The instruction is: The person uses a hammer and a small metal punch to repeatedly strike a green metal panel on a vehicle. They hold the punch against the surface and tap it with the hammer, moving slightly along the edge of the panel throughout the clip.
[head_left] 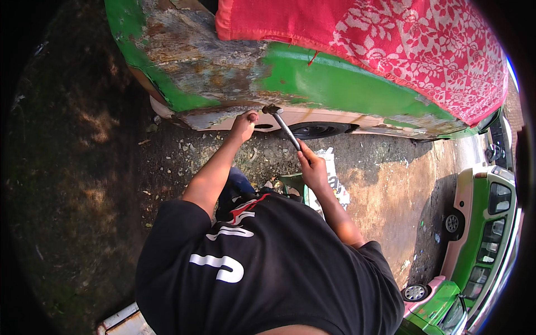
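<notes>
My right hand [314, 169] is wrapped round the metal handle of a hammer [287, 129]. The hammer's head is up by the lower edge of a vehicle's green body panel [318, 78], close to my left hand. My left hand [244, 125] is closed in a fist against the panel's pale lower strip, left of the hammer head. What it holds, if anything, is hidden by the fingers. Around both hands the paint is scraped and patchy, with a brown and grey worn area [201, 56] above the left hand.
A red cloth [357, 33] with a pale floral pattern drapes over the vehicle. Its black wheel [315, 130] shows below the panel. Paint flakes and debris lie on the ground. A white printed bag [333, 181] lies beyond my right wrist. Another green vehicle [480, 245] stands at right.
</notes>
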Demonstrator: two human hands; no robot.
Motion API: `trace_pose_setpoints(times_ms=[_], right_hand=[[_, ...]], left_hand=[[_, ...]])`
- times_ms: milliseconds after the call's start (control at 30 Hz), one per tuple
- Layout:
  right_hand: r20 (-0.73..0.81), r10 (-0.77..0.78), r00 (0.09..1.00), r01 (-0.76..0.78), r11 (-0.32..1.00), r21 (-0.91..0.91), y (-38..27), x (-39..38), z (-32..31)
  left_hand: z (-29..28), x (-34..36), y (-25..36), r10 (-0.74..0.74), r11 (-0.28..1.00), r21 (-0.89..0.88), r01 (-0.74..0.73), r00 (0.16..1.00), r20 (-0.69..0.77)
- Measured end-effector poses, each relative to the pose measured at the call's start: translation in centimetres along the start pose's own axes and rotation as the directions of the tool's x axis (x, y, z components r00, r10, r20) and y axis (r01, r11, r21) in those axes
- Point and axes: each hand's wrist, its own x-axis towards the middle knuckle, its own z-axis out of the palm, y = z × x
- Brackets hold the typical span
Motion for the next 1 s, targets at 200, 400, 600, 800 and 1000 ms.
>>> trace_pose_setpoints(times_ms=[200, 400, 600, 800, 1000], right_hand=[[-0.125, 0.088, 0.988, -0.046, 0.951, 0.307, 2.5, -1.1, -0.8], [-0.071, 0.146, 0.987, -0.118, 0.947, 0.297, 1.5, -1.9, -0.9], [-0.095, 0.071, 0.993, -0.035, 0.939, 0.341, 3.7, -1.9, 0.2], [-0.087, 0.138, 0.987, -0.105, 0.946, 0.307, 3.0, -2.4, -0.4], [-0.053, 0.212, 0.976, -0.188, 0.939, 0.287, 2.4, -2.4, -0.9]], left_hand=[[-1.4, -3.2, 1.9, 0.286, 0.952, 0.127, -0.278, 0.957, -0.043], [-1.4, -3.5, 2.3, 0.362, 0.912, 0.192, -0.362, 0.931, 0.035], [-0.1, -3.3, 3.0, 0.42, 0.876, 0.21, -0.435, 0.9, 0.115], [-0.3, -4.0, 3.1, 0.43, 0.855, 0.269, -0.443, 0.896, 0.11], [0.2, -3.8, 2.8, 0.493, 0.822, 0.272, -0.501, 0.864, 0.102]])
